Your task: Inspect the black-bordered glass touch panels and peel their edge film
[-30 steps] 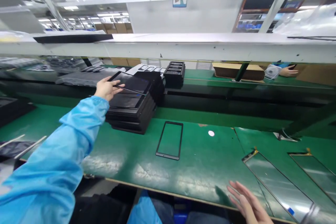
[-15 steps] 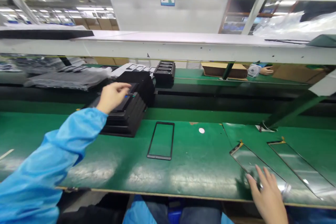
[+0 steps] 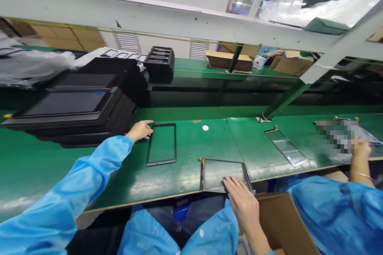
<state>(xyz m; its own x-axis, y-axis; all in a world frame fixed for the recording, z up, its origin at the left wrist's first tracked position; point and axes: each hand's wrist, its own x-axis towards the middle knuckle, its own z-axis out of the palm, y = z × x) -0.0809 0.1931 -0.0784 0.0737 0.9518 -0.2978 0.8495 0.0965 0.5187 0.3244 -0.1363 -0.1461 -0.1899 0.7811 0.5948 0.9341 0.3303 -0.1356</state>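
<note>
Green workbench (image 3: 191, 145), white shelf (image 3: 167, 18), cardboard boxes (image 3: 67, 39)

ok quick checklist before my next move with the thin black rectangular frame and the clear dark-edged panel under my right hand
1. Thin black rectangular frame flat on the green tabletop: ok
2. Left hand at the frame's far left corner: ok
3. Right hand on the clear dark-edged panel: ok
4. Panel and frame apart: ok
5. Panel well back from the front edge: not ok
6. Panel free of dust: cannot tell
</note>
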